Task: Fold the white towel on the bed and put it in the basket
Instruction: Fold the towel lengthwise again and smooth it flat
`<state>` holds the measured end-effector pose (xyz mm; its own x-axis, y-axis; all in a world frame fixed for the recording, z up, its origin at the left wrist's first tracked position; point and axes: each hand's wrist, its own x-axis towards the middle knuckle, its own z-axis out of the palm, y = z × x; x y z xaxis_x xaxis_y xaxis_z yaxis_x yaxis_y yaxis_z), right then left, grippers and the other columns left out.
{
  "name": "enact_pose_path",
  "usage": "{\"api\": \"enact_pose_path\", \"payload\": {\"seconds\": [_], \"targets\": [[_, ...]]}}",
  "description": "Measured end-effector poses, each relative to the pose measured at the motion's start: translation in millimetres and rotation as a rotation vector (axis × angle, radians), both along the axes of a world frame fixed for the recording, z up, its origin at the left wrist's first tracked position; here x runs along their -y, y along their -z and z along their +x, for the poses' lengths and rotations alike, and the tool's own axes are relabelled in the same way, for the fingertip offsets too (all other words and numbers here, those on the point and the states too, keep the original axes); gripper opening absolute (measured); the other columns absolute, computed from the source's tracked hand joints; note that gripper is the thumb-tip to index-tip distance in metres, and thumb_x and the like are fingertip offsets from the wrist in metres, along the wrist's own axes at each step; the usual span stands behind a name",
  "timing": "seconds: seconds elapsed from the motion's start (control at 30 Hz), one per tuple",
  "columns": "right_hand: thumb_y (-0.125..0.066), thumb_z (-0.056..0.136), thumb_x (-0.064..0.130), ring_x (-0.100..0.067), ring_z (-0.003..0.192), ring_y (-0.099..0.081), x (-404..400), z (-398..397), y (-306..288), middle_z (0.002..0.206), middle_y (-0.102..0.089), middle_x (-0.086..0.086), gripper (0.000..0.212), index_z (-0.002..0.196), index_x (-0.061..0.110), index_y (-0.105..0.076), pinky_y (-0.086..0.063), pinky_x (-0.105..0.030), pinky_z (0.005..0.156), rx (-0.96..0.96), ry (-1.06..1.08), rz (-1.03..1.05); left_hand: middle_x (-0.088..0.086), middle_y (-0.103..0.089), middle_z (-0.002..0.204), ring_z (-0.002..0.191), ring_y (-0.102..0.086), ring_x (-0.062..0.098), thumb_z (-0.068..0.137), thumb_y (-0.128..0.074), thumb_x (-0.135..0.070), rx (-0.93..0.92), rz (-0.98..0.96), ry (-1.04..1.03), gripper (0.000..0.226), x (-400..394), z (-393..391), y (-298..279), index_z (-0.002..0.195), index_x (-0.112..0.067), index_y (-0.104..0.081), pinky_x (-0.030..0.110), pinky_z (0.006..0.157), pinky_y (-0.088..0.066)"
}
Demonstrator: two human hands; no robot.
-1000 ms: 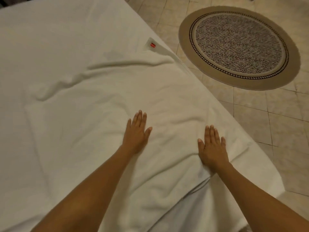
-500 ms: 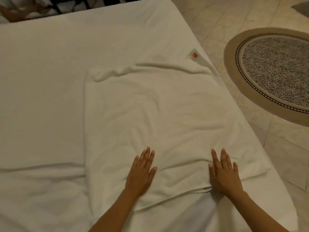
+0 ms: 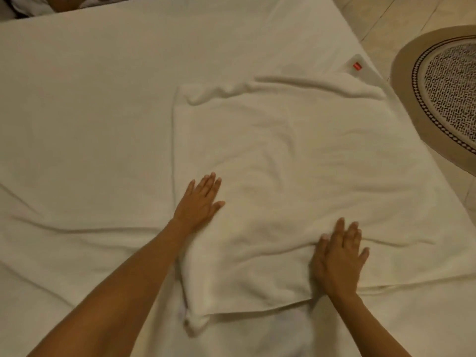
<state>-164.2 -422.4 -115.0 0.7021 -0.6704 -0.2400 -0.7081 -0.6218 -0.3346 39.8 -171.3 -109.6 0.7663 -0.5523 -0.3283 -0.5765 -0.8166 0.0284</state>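
The white towel (image 3: pixel 296 155) lies spread on the bed (image 3: pixel 90 112), folded at least once, with wrinkles and a rumpled far edge. My left hand (image 3: pixel 199 202) rests flat on the towel near its left edge, fingers apart, holding nothing. My right hand (image 3: pixel 337 256) presses flat on the towel's near right part, fingers spread, by a crease. The towel's near left corner bunches below my left forearm. No basket is in view.
A small white tag with a red label (image 3: pixel 356 66) sits at the bed's right edge. A round patterned rug (image 3: pixel 438 81) lies on the tiled floor (image 3: pixel 386 19) to the right. Someone's dark clothing shows past the bed's far left corner (image 3: pixel 38 3).
The view shifted left, showing more of the bed. My left hand slid toward the towel's left edge; my right hand stayed pressed near the front edge.
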Motion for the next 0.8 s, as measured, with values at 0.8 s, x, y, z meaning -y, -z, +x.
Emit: {"api": "enact_pose_path", "payload": {"seconds": [0.8], "targets": [[-0.047,0.063,0.009,-0.020,0.146,-0.004,-307,71,37,0.155,-0.020,-0.011,0.086,0.146,0.007,-0.026,-0.010,-0.041,0.112,-0.056,-0.012,-0.141,0.008,0.001,0.161,0.149,-0.003,0.020,0.097,-0.029,-0.006,0.208,0.088,0.326,0.063,-79,184,8,0.152,-0.009,0.002,0.040,0.120,-0.008]]}}
